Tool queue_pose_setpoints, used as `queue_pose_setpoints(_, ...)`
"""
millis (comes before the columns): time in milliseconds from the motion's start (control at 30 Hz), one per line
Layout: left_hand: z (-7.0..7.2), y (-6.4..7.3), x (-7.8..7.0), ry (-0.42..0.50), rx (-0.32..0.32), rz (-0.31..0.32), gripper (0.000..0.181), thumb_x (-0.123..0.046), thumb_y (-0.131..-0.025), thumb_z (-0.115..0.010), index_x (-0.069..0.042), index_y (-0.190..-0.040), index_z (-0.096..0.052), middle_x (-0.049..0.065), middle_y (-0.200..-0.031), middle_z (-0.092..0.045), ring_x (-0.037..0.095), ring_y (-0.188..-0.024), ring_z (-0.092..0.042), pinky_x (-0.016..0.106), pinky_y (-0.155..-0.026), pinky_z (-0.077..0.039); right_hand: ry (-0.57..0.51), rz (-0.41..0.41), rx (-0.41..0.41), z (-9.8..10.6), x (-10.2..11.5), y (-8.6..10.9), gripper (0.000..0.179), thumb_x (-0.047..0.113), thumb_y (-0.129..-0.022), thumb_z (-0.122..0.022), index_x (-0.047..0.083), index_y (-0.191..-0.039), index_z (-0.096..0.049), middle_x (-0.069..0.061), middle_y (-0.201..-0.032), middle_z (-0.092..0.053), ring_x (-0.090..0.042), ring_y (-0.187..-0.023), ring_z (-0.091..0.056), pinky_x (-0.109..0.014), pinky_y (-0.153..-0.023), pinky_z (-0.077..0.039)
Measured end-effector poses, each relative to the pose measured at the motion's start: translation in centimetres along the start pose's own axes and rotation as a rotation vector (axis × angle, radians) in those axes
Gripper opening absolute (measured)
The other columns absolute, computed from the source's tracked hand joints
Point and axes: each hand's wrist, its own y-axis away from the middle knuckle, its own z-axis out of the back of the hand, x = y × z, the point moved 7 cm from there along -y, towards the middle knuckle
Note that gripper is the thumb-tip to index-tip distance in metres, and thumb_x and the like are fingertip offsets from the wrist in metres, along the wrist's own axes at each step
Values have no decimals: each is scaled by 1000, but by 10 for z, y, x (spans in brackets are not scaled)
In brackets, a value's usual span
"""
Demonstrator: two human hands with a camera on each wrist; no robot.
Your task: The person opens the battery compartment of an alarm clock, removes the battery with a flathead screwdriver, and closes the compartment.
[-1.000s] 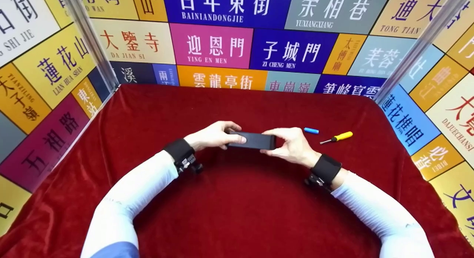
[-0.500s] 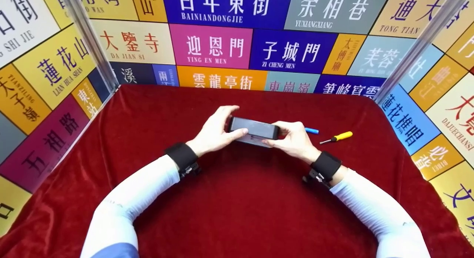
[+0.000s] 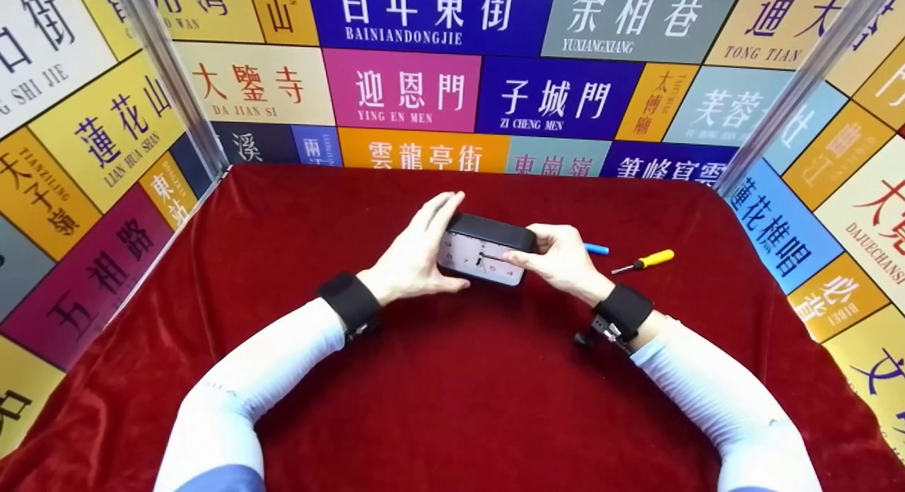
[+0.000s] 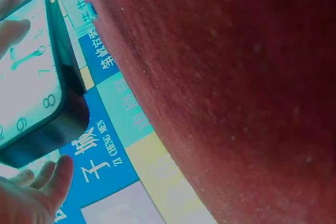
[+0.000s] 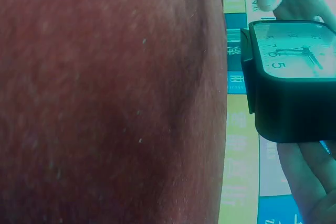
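A black-cased alarm clock [image 3: 484, 259] with a white numbered face is held above the red cloth, the face turned toward the head camera. My right hand [image 3: 565, 259] grips its right end, thumb lying on the face and fingers behind the case. Around the clock's left end, my left hand [image 3: 417, 255] is spread, its fingers fairly straight and its thumb below. In the left wrist view the fingers of that left hand [image 4: 31, 195] appear just off the case. The right wrist view has the clock [image 5: 294, 82] side-on, with right-hand fingers [image 5: 304, 177] under it.
A blue cylinder [image 3: 596, 249], perhaps a battery, lies just right of my right hand. Farther right rests a yellow-handled screwdriver [image 3: 654, 259]. Red cloth [image 3: 452, 393] covers the table, and sign-printed panels [image 3: 410, 89] stand behind and at both sides.
The clock has been raised slightly and tilted, so its face, at first out of sight, now shows. My left hand has loosened and spread; my right thumb has come onto the face.
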Motion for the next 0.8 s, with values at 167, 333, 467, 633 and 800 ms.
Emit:
queue_pose_setpoints(167,-1,0,-11,-129,-22,-124,133,-38,-74,-105,-10,-177,-27,20,-185,-25,42,-166,-35,46,-135,-42,-13,-44,-7,1,-2,-1,15,7,-92,-91,-4,-101,-84,17,-84,-81,-2,-74,-75,-17,-69,-56)
queue_pose_setpoints(333,-2,1,-16,-243,-27,-219,127,-33,-74,-104,-7,-175,-31,22,-183,-29,46,-163,-35,50,-135,-41,-16,-65,-2,3,-2,-1,15,8,-92,-91,-3,-99,-84,17,-84,-81,-2,-75,-73,-18,-69,-55)
queue_pose_setpoints(467,-5,4,-17,-282,22,-254,124,-30,-77,-102,-7,-175,-31,23,-182,-30,46,-163,-35,49,-136,-41,-49,-112,7,3,-5,-1,13,9,-94,-89,-2,-99,-85,15,-84,-82,-2,-74,-72,-20,-68,-57)
queue_pose_setpoints(633,-8,5,-17,-302,55,-266,122,-31,-78,-102,-3,-174,-32,23,-176,-37,44,-161,-38,46,-135,-42,-149,-234,39,-1,-12,2,5,12,-98,-86,8,-96,-85,11,-86,-83,-5,-77,-77,-26,-69,-66)
queue_pose_setpoints(800,-9,5,-13,-277,58,-248,117,-32,-76,-102,-2,-169,-39,21,-170,-45,42,-157,-41,45,-134,-43,-158,-284,58,-4,-16,3,6,15,-99,-85,14,-94,-84,10,-88,-83,-7,-81,-81,-29,-71,-68)
